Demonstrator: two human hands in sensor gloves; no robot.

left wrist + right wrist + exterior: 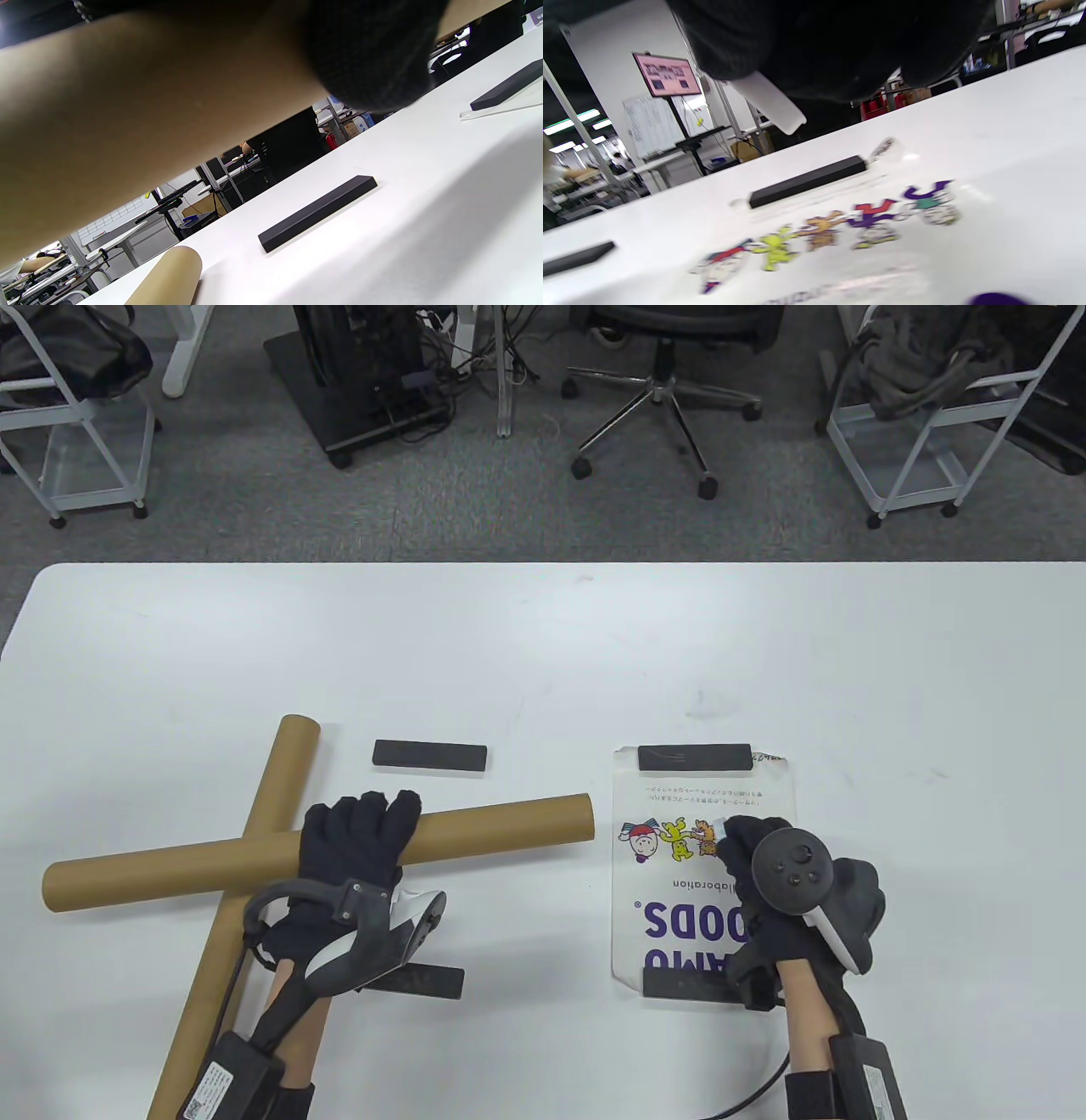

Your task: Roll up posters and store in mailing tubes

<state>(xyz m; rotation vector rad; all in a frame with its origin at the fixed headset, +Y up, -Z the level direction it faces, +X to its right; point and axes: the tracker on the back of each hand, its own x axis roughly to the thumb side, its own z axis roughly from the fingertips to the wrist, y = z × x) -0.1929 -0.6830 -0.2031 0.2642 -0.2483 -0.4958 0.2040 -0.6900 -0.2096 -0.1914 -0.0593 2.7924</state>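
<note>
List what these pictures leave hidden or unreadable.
- Poster wording: table view, the right hand covers part of the big purple letters; right wrist view, blurred.
- Lower tube: table view, near end cut off by the bottom edge.
- Left hand grip on the upper tube: fingertips hidden behind it; left wrist view, filled by the tube.

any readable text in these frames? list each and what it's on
"ODS." in large purple letters, upside down, on the poster; the rest sits under the right hand.
"llaboration" in small grey print, same poster, cut off by that hand.
Fine print beneath the far black bar: too small.
Label on the left forearm unit: unreadable.
</note>
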